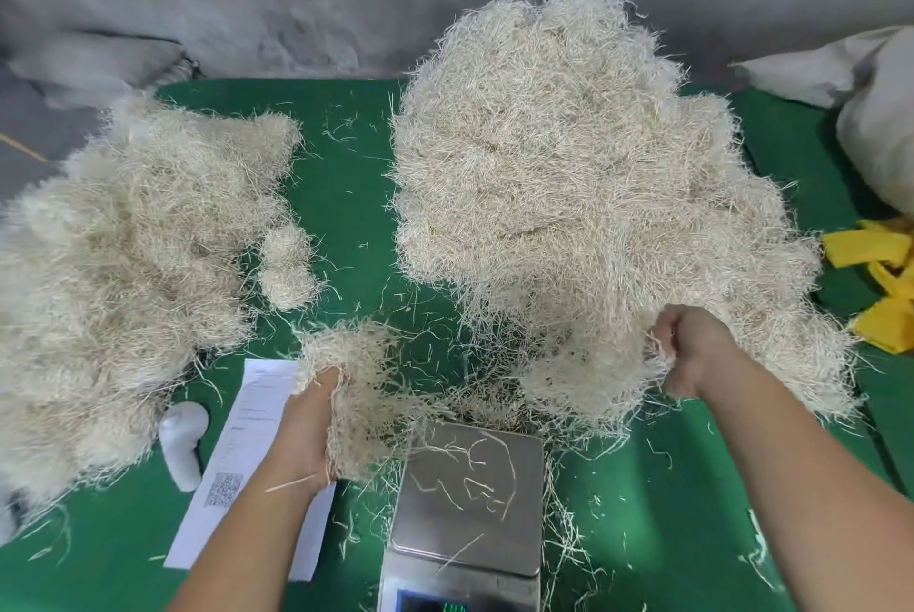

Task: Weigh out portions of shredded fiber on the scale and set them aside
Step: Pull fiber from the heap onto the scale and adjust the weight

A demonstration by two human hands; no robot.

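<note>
Portion-gathering step: fiber clump [356, 393] gripped in left hand [306, 433]; strands pinched by right hand [692, 354]. Next: clump to be lowered onto scale pan [470, 492] just right of left grip.

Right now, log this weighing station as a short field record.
left hand: grips a fiber clump beside the scale
right hand: pinches strands at the big pile
scale: pan holds only stray strands
left pile: on the green mat
paper sheet: under the left forearm
</note>
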